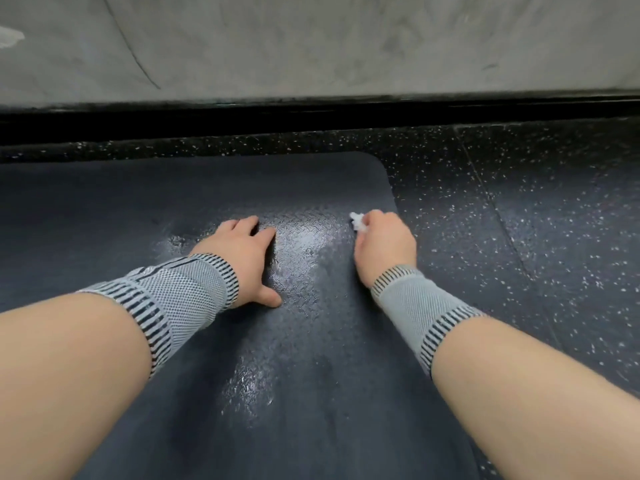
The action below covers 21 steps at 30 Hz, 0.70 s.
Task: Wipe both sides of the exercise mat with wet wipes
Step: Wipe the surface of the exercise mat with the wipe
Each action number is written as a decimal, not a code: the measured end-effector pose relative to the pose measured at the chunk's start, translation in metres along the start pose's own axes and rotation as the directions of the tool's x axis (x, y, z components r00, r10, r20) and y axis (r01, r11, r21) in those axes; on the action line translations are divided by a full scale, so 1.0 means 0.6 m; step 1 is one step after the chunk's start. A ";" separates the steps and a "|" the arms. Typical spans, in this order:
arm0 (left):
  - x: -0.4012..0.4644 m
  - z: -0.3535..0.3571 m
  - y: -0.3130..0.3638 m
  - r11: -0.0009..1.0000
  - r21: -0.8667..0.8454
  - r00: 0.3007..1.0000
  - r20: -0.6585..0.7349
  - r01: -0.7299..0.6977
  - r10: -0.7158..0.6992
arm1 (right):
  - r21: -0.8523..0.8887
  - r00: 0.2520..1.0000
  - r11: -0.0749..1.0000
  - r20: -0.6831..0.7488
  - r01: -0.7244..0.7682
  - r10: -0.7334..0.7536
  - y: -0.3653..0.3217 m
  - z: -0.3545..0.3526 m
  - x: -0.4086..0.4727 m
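Speckled floor (519,209), mat (173,202), wipe (357,221) bunched in right hand (386,245)

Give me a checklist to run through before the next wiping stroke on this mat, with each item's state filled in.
1. White wet wipe gripped in the right hand: ok.
2. Left hand pressing flat on the dark textured exercise mat to steady it: ok.
3. Mat lying flat on the black speckled rubber floor, rounded corner not curled: ok.
4. Wet sheen between the hands shows that strip is wiped: ok.
5. Matte area toward the mat's left part wiped: cannot tell.
6. Underside of the mat wiped: cannot tell.
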<state>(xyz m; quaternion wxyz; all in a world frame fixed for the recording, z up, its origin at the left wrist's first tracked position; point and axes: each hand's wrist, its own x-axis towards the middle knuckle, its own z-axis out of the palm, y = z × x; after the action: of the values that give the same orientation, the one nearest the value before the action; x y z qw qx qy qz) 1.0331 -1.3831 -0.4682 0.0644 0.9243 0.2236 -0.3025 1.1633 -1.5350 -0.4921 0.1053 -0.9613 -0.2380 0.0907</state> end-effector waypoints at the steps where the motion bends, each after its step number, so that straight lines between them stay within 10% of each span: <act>1: 0.001 0.001 -0.001 1.000 -0.005 1.000 0.008 -0.001 0.001 | 0.003 0.989 0.990 0.038 0.140 -0.140 -0.016 0.009 -0.021; 4: 0.000 0.004 -0.001 1.000 -0.010 1.000 0.017 -0.001 0.001 | -0.033 0.935 0.938 0.107 0.344 -0.339 -0.017 0.006 -0.024; 9: 0.003 0.004 0.000 1.000 -0.012 1.000 0.020 0.001 -0.001 | -0.061 0.986 0.987 -0.083 -0.149 0.144 0.031 -0.022 0.066; 15: 0.005 0.003 0.006 1.000 -0.019 0.999 0.050 0.012 -0.011 | 0.022 0.922 0.927 0.098 0.374 -0.375 -0.037 0.000 0.008; 21: 0.009 0.000 0.010 1.000 -0.005 0.995 0.091 0.028 -0.027 | 0.028 0.983 0.989 -0.113 -0.144 0.146 -0.004 -0.026 0.152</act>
<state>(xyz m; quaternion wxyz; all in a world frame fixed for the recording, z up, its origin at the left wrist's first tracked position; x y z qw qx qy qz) 1.0399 -1.3863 -0.4713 0.0734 0.9062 0.2340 -0.3445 1.2449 -1.4922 -0.4877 0.1212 -0.9786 -0.1599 0.0453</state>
